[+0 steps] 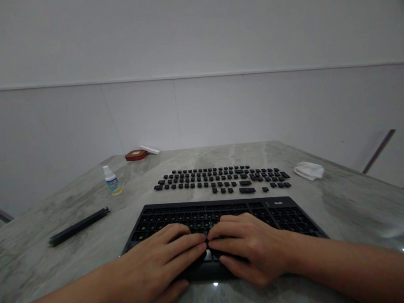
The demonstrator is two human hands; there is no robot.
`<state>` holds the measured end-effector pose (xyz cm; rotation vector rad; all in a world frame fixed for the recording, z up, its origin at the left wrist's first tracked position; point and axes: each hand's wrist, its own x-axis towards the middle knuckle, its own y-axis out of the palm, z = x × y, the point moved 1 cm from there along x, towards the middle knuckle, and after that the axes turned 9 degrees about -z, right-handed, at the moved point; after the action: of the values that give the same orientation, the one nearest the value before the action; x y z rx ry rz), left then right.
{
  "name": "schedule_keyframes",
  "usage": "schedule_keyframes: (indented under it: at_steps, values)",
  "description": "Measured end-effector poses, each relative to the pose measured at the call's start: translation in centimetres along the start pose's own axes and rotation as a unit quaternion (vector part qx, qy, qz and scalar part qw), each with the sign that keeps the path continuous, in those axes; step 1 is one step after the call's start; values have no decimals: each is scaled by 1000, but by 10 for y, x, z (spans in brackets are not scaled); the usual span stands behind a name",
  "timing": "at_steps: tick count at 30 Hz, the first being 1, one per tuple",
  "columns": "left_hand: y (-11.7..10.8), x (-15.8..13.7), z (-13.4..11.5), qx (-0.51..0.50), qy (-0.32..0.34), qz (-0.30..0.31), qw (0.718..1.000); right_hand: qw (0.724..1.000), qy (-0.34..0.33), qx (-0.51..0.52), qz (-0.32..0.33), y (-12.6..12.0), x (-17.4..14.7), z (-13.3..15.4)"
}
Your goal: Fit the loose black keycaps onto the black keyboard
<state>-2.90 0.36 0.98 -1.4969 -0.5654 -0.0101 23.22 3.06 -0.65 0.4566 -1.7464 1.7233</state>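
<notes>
A black keyboard [279, 203] lies flat on the table in front of me, its key positions showing exposed sockets without caps. My left hand [166, 254] reaches over its near left part with fingers stretched out and the thumb apart. From the other side my right hand [250, 247] comes in, fingers extended leftward and its thumb lower down. The fingertips of both hands meet over the keyboard's lower middle. Whether a small part lies under them is hidden. Behind the keyboard, loose black keycaps [245, 183] sit in rows laid out like a keyboard.
On the left stand a small white spray bottle [113, 183] and a long black bar [78, 226]. A brown case [136, 155] and a white strip [150, 150] lie at the back of the marbled table [131, 211]. A crumpled white cloth [308, 170] rests at right.
</notes>
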Motion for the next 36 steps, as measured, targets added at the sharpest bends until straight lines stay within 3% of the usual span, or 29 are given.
schedule_keyframes:
  at_steps: [11,23,36]
  values:
    - [-4,3,0,-19,-35,7,999,1000,1,-8,4,1,-1,1]
    - [-5,3,0,-7,-39,14,999,999,18,-9,-35,1,0,-1]
    - [1,1,0,-5,-19,-6,1000,1000,17,-2,-25,1,-1,-2]
